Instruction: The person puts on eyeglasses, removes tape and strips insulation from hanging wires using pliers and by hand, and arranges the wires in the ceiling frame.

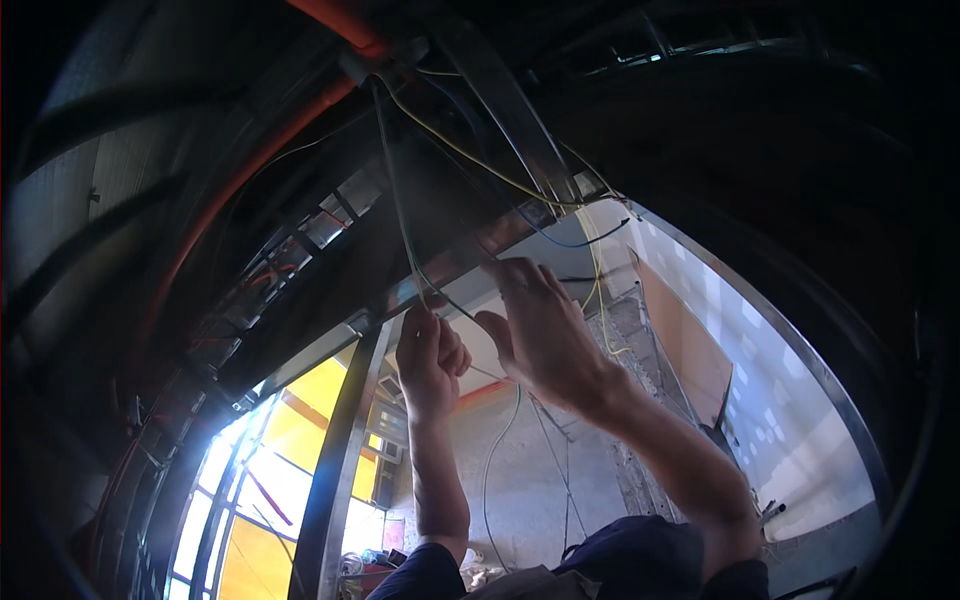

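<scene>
My left hand (pixel 432 355) is raised and closed, its fingers pinched on a thin grey-green wire (pixel 405 220) hanging from a small junction box (pixel 385 62) overhead. To its right is my right hand (pixel 540 330), slightly blurred, with the thumb apart from the bent fingers. A green stretch of wire (pixel 452 303) slants down past my left fingertips to the right thumb. Below the right wrist a pale length of wire (pixel 488 470) dangles; whether it is the same wire is hidden behind the hand.
Orange conduit (pixel 225 190) curves away from the box. A yellow wire (pixel 470 155) and a blue wire (pixel 570 243) cross to a metal ceiling channel (pixel 510 110). An upright metal stud (pixel 340 450) stands at left, near a bright window opening (pixel 255 480). A patched white wall (pixel 770 350) rises at right.
</scene>
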Demonstrator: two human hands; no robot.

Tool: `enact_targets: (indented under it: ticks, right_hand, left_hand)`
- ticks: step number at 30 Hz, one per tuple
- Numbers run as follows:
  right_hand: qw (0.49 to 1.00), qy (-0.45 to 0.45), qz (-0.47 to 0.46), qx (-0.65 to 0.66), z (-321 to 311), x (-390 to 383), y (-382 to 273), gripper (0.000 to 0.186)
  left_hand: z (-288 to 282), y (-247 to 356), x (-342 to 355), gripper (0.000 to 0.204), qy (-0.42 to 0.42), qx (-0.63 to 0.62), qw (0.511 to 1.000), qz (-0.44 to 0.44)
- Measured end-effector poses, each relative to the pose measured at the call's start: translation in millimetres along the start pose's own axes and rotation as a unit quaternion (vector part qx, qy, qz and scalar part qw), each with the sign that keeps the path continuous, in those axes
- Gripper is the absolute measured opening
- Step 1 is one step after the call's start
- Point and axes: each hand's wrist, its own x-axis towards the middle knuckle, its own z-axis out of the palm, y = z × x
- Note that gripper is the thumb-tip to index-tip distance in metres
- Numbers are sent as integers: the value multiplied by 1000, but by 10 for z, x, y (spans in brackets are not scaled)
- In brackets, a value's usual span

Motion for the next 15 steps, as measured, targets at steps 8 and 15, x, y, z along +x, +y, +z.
enact_targets:
  ticks: [8, 15]
  right_hand:
    - [948, -133, 106, 270, 232, -160, 286, 20]
    - [938, -139, 119, 296, 251, -224, 458, 18]
  left_hand:
    - [82, -291, -154, 28, 38, 24, 999, -22]
    - [147, -443, -263, 35, 43, 27, 997, -50]
